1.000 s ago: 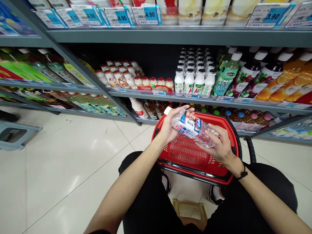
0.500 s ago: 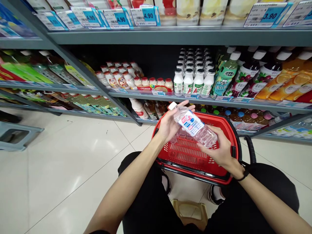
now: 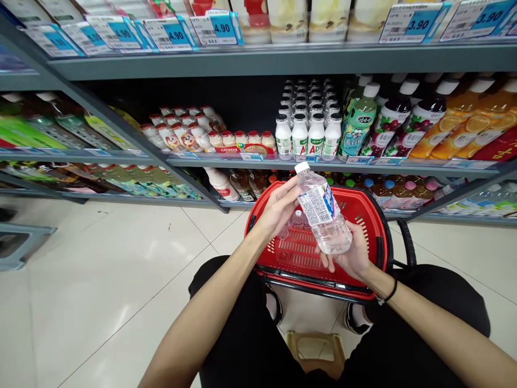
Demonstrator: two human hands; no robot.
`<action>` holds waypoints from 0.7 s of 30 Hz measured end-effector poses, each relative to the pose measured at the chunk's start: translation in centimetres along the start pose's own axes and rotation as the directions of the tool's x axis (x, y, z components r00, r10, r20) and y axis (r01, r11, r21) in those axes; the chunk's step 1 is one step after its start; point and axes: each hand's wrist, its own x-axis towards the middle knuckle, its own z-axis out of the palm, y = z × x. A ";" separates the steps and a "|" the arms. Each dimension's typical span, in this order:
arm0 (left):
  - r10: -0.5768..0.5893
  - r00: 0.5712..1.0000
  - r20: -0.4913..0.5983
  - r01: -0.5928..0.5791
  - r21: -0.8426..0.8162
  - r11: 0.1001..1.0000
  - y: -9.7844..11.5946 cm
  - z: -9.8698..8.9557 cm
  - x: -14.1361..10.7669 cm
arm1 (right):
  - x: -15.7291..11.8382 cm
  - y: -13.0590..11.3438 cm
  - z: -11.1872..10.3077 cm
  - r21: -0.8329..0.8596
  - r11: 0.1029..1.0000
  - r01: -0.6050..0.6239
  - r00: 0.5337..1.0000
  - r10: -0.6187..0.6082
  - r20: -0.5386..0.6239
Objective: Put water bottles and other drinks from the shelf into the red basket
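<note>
A clear plastic bottle with a white cap and a white and blue label tilts over the red basket, its cap up and to the left. My right hand grips it near the base, the thumb on its side and the fingers underneath. On the upper left side, just below the neck, my left hand holds it with fingers pressed along the bottle; some fingertips are hidden behind it. Below, the red basket sits between my knees, with several small bottles at its back left, partly covered by my left hand.
Shelves of drinks rise in front, among them white milk bottles, red-capped small bottles and orange juice bottles. A shelf edge with price tags runs above. A grey stool stands at left; a tan stool is below me.
The bottle has turned about its length, showing another side of the label, and stands more upright. My right hand has shifted lower and left under its base. The view has shifted slightly right.
</note>
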 end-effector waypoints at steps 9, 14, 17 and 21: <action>0.007 0.999 0.050 -0.010 0.061 0.998 -0.9 -1.6 0.1 | 0.3 0.1 -1.0 0.340 0.933 -0.121 0.971 0.040 0.236; 0.033 0.999 0.017 -0.035 0.129 0.991 -0.6 -1.2 0.1 | 0.1 0.2 -1.2 0.396 0.899 -0.185 0.929 0.029 0.369; 0.043 0.999 0.013 -0.045 0.156 0.987 -0.3 -0.9 0.1 | 0.1 0.3 -1.3 0.395 0.899 -0.189 0.914 0.014 0.406; 0.060 0.998 -0.014 -0.056 0.167 0.984 -0.3 -0.9 0.0 | 0.1 0.5 -1.5 0.362 0.913 -0.190 0.914 0.029 0.405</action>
